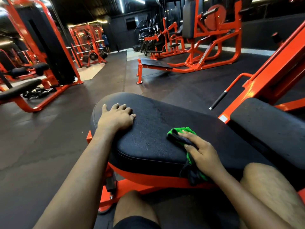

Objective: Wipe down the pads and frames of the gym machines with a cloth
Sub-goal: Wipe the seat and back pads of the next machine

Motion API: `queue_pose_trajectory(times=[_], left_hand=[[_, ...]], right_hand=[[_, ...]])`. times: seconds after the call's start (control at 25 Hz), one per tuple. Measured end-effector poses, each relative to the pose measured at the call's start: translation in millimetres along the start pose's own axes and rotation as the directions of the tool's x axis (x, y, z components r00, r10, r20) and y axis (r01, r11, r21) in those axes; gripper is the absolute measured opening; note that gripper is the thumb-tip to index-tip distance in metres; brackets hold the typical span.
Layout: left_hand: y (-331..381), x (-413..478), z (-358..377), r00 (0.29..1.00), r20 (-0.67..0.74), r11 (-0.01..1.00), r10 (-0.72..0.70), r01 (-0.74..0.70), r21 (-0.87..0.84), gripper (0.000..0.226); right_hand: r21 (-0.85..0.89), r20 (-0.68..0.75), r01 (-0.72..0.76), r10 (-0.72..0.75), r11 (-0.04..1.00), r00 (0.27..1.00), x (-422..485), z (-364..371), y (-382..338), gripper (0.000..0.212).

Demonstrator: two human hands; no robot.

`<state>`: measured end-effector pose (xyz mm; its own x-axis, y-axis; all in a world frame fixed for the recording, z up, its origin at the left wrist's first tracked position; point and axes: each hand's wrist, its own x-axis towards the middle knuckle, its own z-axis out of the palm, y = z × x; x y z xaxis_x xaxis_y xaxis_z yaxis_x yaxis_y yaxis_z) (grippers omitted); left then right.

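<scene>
Two bare hands lie on the black seat pad (156,123) of a gym machine: at the pad's left end the left hand (115,117) rests palm down, fingers relaxed and slightly apart, holding nothing. Toward the pad's near right edge the green and black cloth (180,132) lies bunched on the vinyl, and the right hand (203,154) presses it down with straight fingers laid flat on top, while the cloth's loose end hangs over the edge toward the orange frame (148,180). Just right sits a second black pad (264,129), with a black-gripped handle (218,100) behind it.
</scene>
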<state>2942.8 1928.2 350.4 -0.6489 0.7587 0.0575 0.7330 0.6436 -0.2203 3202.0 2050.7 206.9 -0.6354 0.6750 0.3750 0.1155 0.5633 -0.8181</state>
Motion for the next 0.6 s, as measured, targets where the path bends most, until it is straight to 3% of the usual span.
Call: queue_pose_trajectory(times=[0.08,0.16,0.28,0.4,0.48,0.6], left_hand=[[1,-1,0,1.000,0.000,1.000,0.002,-0.002,0.009,0.050],[3,-2,0,1.000,-0.008,1.000,0.003,-0.003,0.008,0.050],[3,-3,0,1.000,-0.019,1.000,0.002,-0.002,-0.012,0.048],[1,-1,4,0.997,-0.073,0.999,-0.032,0.030,-0.028,0.044],[-3,4,5,0.993,-0.096,0.996,-0.067,0.061,-0.064,0.041],[-15,22,3,0.985,-0.127,0.987,-0.115,0.099,-0.129,0.039]], right_hand=[[-0.015,-0.080,-0.183,0.182,0.983,0.980,16,-2,-1,0.043],[-0.188,-0.067,-0.307,0.300,0.933,0.952,22,4,-12,0.040],[-0.125,0.074,-0.066,0.075,0.990,0.994,14,16,-29,0.042],[-0.027,0.175,0.199,-0.191,0.980,0.966,8,31,-50,0.048],[-0.123,0.255,0.272,-0.234,0.954,0.938,20,40,-63,0.051],[-0.223,0.351,0.254,-0.166,0.941,0.921,44,48,-73,0.053]])
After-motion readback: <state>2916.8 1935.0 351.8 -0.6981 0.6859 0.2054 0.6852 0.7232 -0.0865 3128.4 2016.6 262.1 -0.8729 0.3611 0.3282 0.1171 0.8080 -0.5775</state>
